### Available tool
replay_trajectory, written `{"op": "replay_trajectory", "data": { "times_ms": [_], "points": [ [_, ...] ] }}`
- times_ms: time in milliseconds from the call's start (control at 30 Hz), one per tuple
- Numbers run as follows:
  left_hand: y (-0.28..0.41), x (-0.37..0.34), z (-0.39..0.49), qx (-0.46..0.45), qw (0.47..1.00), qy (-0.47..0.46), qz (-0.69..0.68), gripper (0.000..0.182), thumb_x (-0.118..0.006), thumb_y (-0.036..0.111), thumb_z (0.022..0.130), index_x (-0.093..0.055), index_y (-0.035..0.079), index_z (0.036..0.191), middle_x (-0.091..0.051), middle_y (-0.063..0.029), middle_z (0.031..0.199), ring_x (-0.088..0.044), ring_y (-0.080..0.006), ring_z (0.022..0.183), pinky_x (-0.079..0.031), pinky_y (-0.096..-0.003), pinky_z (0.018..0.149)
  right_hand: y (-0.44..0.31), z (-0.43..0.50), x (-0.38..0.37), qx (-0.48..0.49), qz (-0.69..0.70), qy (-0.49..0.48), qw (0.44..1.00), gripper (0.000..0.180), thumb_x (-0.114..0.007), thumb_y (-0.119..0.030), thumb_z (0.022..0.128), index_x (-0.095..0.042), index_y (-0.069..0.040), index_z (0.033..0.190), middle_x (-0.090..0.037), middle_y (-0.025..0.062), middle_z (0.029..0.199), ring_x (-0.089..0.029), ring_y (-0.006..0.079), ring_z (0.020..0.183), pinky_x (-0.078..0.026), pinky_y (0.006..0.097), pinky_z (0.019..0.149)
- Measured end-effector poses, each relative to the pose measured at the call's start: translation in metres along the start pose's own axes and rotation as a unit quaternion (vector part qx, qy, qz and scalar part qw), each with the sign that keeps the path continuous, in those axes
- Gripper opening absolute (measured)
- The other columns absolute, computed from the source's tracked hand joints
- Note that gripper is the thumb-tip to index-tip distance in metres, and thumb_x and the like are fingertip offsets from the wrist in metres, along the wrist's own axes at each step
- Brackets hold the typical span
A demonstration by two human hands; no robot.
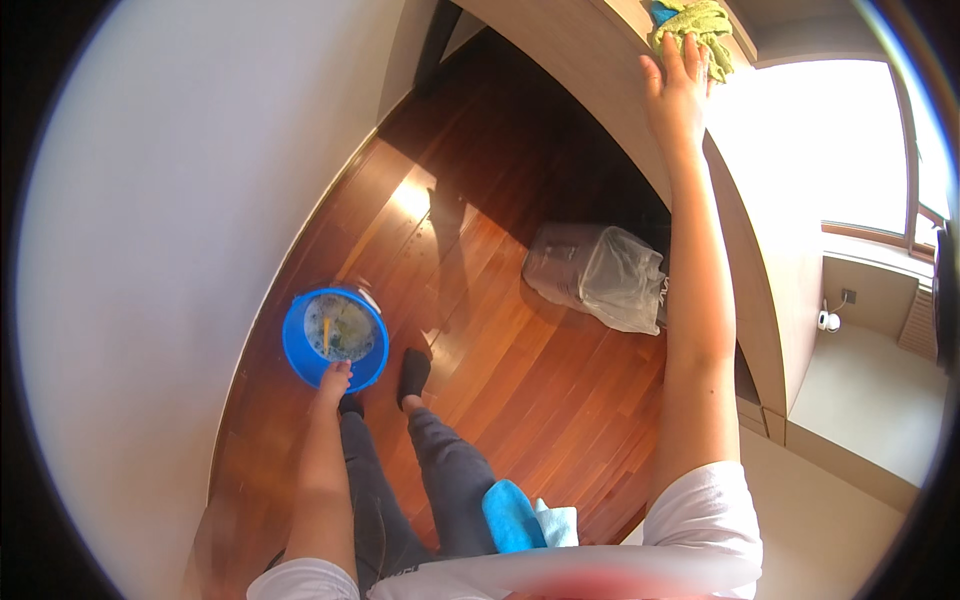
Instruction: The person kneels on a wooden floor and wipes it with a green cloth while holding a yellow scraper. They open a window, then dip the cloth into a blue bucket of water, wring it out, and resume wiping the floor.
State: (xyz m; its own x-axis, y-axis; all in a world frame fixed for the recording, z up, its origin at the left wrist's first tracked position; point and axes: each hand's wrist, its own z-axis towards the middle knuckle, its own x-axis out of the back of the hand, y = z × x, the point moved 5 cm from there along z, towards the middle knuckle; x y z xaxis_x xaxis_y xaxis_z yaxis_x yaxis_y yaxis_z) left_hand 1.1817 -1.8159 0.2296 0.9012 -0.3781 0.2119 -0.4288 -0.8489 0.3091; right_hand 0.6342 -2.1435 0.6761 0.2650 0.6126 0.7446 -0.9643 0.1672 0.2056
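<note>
At the top right, my right hand [675,86] lies with its fingers pressed on a crumpled green cloth [701,30] on the light wooden surface [637,19]. A bit of blue cloth [663,13] shows beside the green one. My left hand [336,381] hangs low, over the near rim of a blue bucket [300,358] as I see it. Whether it touches the bucket or holds anything cannot be made out. Foamy water [349,326] is in the bucket, with a thin yellow stick-like thing [326,336] in it.
A bin [559,262] with a clear plastic bag [622,277] stands on the wooden floor [487,315]. A white wall [165,225] runs along the left. Blue and pale blue cloths [514,517] hang at my waist. A small white camera [828,321] sits near the bright window [832,142].
</note>
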Motion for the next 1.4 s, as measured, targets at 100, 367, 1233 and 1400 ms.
{"op": "replay_trajectory", "data": {
  "times_ms": [100,367,1233,1400],
  "points": [
    [-0.003,-0.008,-0.003,-0.001,1.0,-0.01,-0.009,0.045,-0.055,0.041,0.09,-0.057,0.001,0.112,-0.064,-0.0092,0.092,-0.057,-0.0155,0.072,-0.047,-0.0296,0.061,0.02,0.018,0.003,-0.024,0.034,-0.054,0.998,0.046,-0.056,-0.038,0.089,-0.049,-0.025,0.132,-0.038,0.0112,0.143,-0.03,0.0316,0.135,-0.021,0.0475,0.109],
    [-0.027,0.007,0.027,-0.019,0.998,0.011,0.056,0.046,-0.055,0.042,0.09,-0.057,0.001,0.113,-0.064,-0.0152,0.102,-0.062,-0.0257,0.091,-0.048,-0.0359,0.075,0.074,0.055,-0.035,-0.097,0.257,-0.169,0.946,0.072,-0.054,-0.054,0.087,-0.03,-0.017,0.145,-0.032,0.0222,0.144,-0.03,0.0358,0.134,-0.03,0.0438,0.106],
    [0.118,0.019,0.032,-0.302,0.845,0.247,0.366,0.034,-0.064,0.019,0.077,-0.061,0.01,0.11,-0.055,-0.0107,0.116,-0.048,-0.0313,0.11,-0.04,-0.0436,0.093,-0.266,-0.531,0.085,-0.239,0.409,-0.718,0.51,0.042,-0.055,-0.037,0.091,-0.057,-0.007,0.12,-0.056,0.018,0.116,-0.055,0.0314,0.108,-0.038,0.044,0.094],
    [0.162,0.029,0.099,-0.173,0.845,0.303,0.405,0.059,-0.043,0.053,0.089,-0.053,0.01,0.129,-0.039,-0.0192,0.14,-0.034,-0.0339,0.132,-0.025,-0.0475,0.108,-0.214,-0.569,0.072,-0.421,0.407,-0.6,0.545,0.039,-0.052,-0.033,0.094,-0.061,0.001,0.11,-0.063,0.0175,0.1,-0.061,0.0252,0.092,-0.047,0.032,0.081]
  ]
}}
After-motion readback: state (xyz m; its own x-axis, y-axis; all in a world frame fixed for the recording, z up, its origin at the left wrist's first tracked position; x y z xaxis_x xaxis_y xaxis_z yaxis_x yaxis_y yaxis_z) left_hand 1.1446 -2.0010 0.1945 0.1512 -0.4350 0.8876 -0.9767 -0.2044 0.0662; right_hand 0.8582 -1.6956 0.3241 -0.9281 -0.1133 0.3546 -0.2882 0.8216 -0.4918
